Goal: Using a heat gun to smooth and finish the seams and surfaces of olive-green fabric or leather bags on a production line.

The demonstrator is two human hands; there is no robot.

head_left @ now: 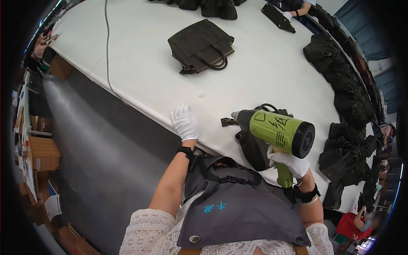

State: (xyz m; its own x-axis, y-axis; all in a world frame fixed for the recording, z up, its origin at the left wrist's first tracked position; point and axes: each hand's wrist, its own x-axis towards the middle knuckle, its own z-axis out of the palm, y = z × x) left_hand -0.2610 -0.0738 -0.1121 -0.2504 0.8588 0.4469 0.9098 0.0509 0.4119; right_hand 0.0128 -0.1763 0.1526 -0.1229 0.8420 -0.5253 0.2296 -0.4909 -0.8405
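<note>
My right hand (pixel 292 163), in a white glove, is closed around the handle of a green heat gun (pixel 272 127) with a black rear cap. Its metal nozzle points left. Below the gun lies a dark bag (pixel 251 148), largely covered by the tool and my hand. A small dark tab with a metal fitting (pixel 228 122) sticks out near the nozzle. My left hand (pixel 184 122), also gloved in white, rests on the table's near edge with its fingers stretched forward, holding nothing. Farther off, a dark handbag (pixel 201 46) lies with its handles toward me.
The white-covered table (pixel 144 63) bears a grey cable (pixel 107 55) running over its left edge. Dark bags (pixel 348 93) crowd its right side, with more bags (pixel 212 7) at the far edge. Across the table, a co-worker's gloved hand (pixel 287 15) touches a flat dark piece (pixel 277 18).
</note>
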